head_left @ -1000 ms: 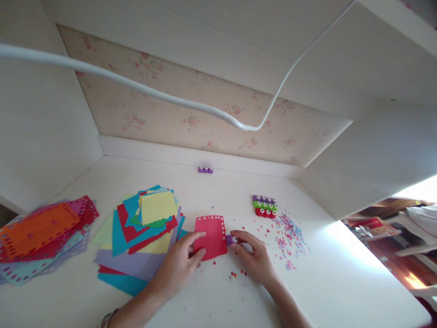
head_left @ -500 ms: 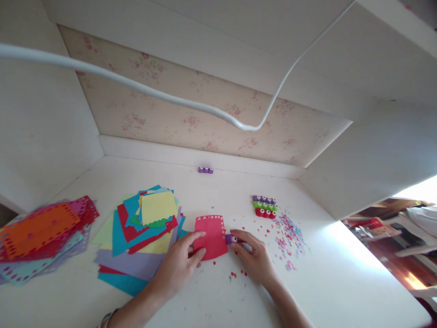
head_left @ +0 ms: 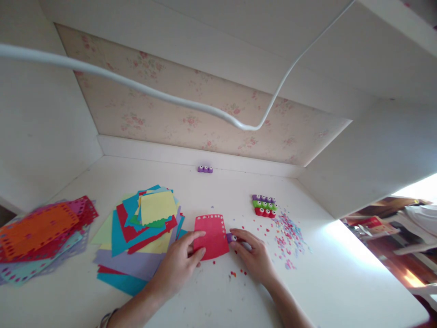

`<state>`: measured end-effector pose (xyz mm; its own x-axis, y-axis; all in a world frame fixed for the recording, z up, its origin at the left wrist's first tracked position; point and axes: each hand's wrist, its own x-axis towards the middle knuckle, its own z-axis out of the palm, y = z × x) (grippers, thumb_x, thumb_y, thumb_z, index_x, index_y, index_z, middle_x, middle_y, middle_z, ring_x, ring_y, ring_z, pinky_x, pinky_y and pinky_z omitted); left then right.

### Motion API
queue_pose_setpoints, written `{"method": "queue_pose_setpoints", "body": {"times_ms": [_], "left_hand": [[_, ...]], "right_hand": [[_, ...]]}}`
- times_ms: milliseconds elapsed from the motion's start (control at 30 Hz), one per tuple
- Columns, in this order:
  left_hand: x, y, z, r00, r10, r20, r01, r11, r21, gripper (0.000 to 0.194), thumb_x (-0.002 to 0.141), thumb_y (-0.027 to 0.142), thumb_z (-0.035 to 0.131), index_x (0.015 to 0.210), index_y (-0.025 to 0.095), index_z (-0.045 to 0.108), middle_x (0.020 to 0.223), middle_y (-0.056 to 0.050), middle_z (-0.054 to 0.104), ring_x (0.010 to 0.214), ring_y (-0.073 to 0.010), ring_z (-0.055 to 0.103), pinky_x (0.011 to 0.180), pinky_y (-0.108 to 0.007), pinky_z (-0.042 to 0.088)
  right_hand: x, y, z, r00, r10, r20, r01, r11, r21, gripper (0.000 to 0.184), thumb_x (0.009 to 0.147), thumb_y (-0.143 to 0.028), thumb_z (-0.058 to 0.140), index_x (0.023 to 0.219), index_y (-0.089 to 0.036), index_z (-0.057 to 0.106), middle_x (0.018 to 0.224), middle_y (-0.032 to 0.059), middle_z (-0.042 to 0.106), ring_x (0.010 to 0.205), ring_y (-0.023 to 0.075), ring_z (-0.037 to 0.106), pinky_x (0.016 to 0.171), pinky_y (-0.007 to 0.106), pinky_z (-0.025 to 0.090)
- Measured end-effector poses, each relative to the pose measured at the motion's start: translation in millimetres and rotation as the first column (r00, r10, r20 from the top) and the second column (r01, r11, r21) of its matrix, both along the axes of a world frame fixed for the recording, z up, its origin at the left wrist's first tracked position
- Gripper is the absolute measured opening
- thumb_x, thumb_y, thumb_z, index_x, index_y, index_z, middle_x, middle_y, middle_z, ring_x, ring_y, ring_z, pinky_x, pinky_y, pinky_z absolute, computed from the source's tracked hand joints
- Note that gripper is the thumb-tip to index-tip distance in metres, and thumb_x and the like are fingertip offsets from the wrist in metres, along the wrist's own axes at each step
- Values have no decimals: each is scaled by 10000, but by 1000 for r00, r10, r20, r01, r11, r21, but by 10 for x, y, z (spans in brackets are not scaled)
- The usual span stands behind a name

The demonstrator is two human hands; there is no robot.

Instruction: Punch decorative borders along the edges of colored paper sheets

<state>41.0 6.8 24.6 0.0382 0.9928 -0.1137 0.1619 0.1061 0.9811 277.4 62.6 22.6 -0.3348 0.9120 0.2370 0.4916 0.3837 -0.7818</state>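
Note:
A red sheet of paper (head_left: 210, 234) with small holes punched along its top and right edges is pinched at its left side by my left hand (head_left: 182, 257). At the sheet's right edge sits a small purple craft punch (head_left: 231, 238), gripped between the thumb and fingers of my right hand (head_left: 253, 254). The punch meets the paper just below the row of holes; its jaw is too small to make out. A few red and orange paper bits (head_left: 233, 274) lie on the table below the punch.
Stacked coloured paper (head_left: 129, 271) lies left of my left hand, with punched sheets (head_left: 41, 230) farther left. Rows of purple, green and red punches (head_left: 264, 206) stand at the right beside scattered confetti (head_left: 290, 237). Purple punches (head_left: 205, 169) sit near the back wall. A white cable (head_left: 153, 93) crosses above.
The purple punch in my right hand has shifted very slightly at the paper's right edge. My left hand still holds the red sheet in about the same place.

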Motion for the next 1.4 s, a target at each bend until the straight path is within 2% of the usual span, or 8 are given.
{"method": "queue_pose_setpoints", "body": {"times_ms": [467, 700, 833, 967, 1167, 1400], "left_hand": [[-17, 1, -32, 999, 5, -51, -3, 999, 39, 406, 855, 363, 559, 1211, 170, 585, 742, -30, 677, 623, -157, 649, 557, -232, 488], [-14, -4, -9, 1000, -10, -15, 10, 1000, 24, 400, 856, 357, 560, 1213, 177, 578, 775, -30, 682, 619, -148, 641, 553, -227, 490], [-8, -11, -88, 999, -3, -51, 6, 998, 56, 388, 863, 358, 560, 1212, 188, 583, 812, -33, 682, 594, -135, 627, 560, -230, 500], [1, -19, -161, 996, -4, -85, 13, 994, 106, 367, 871, 354, 552, 1202, 202, 591, 874, -40, 676, 632, -143, 632, 567, -236, 516], [3, -12, -76, 997, -9, -72, 14, 997, 74, 378, 877, 359, 547, 1215, 193, 572, 833, -35, 688, 600, -139, 642, 586, -237, 519], [-4, -6, -14, 1000, 14, -12, -14, 1000, 27, 419, 846, 379, 582, 1210, 171, 575, 790, -35, 692, 612, -154, 648, 557, -242, 509]], "right_hand": [[14, -2, -19, 999, -18, -40, 17, 999, -47, 227, 856, -299, 621, 1072, -270, 683, 1116, 46, 700, 903, 194, 687, 816, 338, 578], [-1, -8, 23, 999, 34, 1, -34, 999, 33, 205, 876, -317, 619, 1065, -273, 686, 1115, 47, 700, 960, 202, 673, 851, 348, 561], [-5, -12, 21, 999, 41, 25, -43, 996, 81, 209, 890, -318, 608, 1078, -266, 683, 1115, 62, 699, 1003, 214, 661, 858, 362, 562], [-2, -11, 14, 993, 97, 74, -107, 984, 140, 227, 898, -293, 602, 1113, -262, 671, 1124, 70, 696, 1040, 217, 648, 893, 380, 550], [12, -12, 18, 994, 81, 77, -91, 985, 143, 218, 887, -276, 621, 1099, -272, 674, 1125, 52, 697, 1036, 209, 656, 895, 363, 553], [12, 2, 18, 988, 145, 44, -151, 974, 168, 209, 886, -234, 627, 1083, -275, 685, 1122, 53, 695, 1044, 206, 648, 902, 369, 547]]}}
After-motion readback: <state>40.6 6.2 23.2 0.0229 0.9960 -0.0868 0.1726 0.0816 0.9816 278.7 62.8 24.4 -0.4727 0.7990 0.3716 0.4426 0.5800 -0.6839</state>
